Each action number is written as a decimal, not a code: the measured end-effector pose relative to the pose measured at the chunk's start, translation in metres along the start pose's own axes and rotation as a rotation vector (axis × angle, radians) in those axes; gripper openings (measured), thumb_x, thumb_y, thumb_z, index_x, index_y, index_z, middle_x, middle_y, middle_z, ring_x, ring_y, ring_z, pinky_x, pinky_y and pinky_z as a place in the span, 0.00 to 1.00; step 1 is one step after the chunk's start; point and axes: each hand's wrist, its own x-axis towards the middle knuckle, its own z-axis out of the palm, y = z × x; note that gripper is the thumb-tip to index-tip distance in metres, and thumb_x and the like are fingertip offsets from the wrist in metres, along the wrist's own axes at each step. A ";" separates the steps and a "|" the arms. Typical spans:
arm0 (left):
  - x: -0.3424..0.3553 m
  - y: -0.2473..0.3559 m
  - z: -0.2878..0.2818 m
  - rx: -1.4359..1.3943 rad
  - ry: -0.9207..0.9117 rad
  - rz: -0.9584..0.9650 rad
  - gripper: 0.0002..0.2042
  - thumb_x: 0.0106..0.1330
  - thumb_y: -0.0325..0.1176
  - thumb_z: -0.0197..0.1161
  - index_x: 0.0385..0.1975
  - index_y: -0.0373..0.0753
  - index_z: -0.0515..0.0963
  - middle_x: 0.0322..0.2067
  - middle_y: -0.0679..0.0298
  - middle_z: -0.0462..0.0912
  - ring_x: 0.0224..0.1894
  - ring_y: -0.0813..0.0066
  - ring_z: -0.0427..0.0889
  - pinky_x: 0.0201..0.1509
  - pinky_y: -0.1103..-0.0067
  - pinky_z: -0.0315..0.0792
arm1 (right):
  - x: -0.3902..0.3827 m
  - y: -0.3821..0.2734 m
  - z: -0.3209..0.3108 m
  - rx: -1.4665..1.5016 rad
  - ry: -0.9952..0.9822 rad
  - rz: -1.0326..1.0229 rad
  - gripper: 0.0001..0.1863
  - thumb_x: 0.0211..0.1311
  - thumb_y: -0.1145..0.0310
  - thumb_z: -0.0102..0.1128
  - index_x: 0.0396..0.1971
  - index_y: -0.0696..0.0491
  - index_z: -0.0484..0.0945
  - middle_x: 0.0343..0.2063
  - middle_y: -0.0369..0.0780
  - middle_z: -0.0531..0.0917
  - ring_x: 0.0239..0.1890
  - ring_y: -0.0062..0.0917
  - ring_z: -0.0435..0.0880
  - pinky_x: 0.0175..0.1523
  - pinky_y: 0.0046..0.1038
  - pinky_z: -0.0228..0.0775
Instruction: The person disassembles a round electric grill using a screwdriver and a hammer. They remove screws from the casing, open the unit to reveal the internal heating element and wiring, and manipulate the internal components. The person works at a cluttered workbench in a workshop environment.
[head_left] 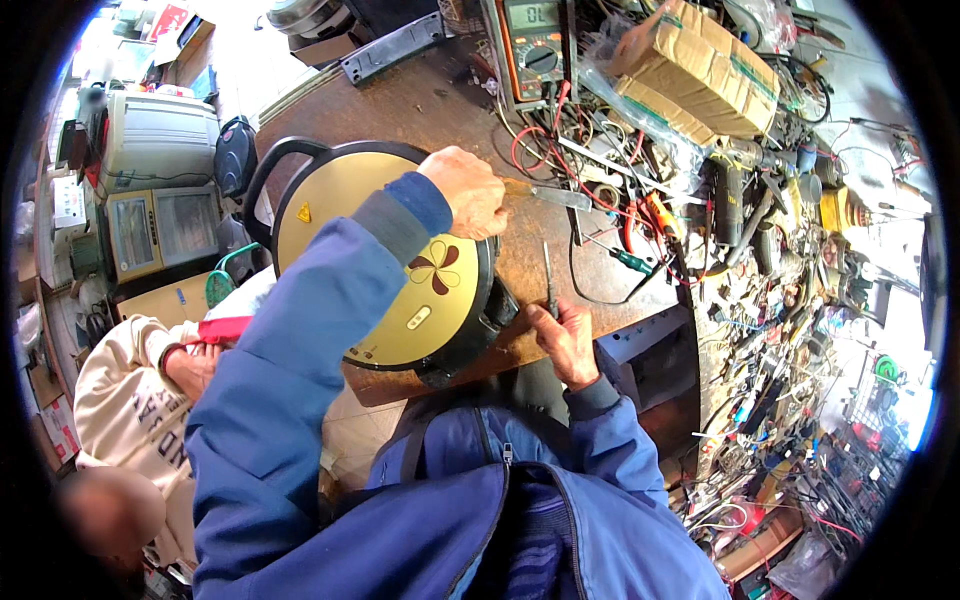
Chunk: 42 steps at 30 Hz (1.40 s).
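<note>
A round electric griddle (pixel 325 235) with a gold face, black rim and black loop handle lies on the brown workbench in front of me. My left arm reaches across it. At its upper right edge is my left hand (pixel 466 192), with the fingers curled closed; what they hold, if anything, is hidden. My right hand (pixel 570 345), near the bench's front edge, grips a slim screwdriver (pixel 548 280) with its shaft pointing up and away from me. The screwdriver is apart from the griddle, just right of its black hinge part (pixel 497 305).
A multimeter (pixel 535 50) stands at the back, its leads tangled on the bench. A knife (pixel 562 197), a green-handled screwdriver (pixel 630 260) and a taped cardboard box (pixel 695 70) lie to the right, beside heaped tools. At left, another person's hand (pixel 193 368) rests near something red.
</note>
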 end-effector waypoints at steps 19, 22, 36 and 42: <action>0.009 0.001 -0.016 -0.101 -0.117 -0.115 0.20 0.64 0.46 0.58 0.29 0.33 0.86 0.31 0.41 0.87 0.38 0.41 0.88 0.47 0.55 0.81 | 0.021 -0.029 0.011 -0.082 -0.113 -0.139 0.20 0.61 0.63 0.79 0.45 0.60 0.84 0.29 0.33 0.85 0.30 0.15 0.78 0.36 0.23 0.73; 0.011 -0.004 -0.011 -0.218 -0.020 -0.186 0.16 0.69 0.42 0.54 0.35 0.35 0.83 0.31 0.45 0.87 0.38 0.40 0.87 0.44 0.53 0.80 | 0.045 -0.056 0.011 -0.137 -0.029 -0.268 0.16 0.62 0.65 0.77 0.42 0.59 0.85 0.21 0.28 0.78 0.22 0.11 0.69 0.27 0.20 0.60; 0.002 -0.015 -0.018 -0.292 0.291 -0.332 0.10 0.64 0.30 0.61 0.43 0.36 0.80 0.44 0.46 0.86 0.47 0.43 0.86 0.51 0.58 0.80 | 0.118 -0.094 0.053 0.144 -0.477 -0.125 0.19 0.56 0.73 0.81 0.44 0.62 0.83 0.35 0.36 0.88 0.36 0.19 0.86 0.44 0.22 0.78; -0.162 -0.038 0.013 -0.204 1.339 -0.981 0.15 0.64 0.27 0.62 0.50 0.34 0.78 0.52 0.51 0.83 0.56 0.51 0.81 0.63 0.62 0.74 | 0.128 -0.086 0.049 -0.032 -0.391 0.006 0.33 0.47 0.64 0.87 0.49 0.66 0.81 0.29 0.27 0.78 0.31 0.12 0.75 0.38 0.19 0.70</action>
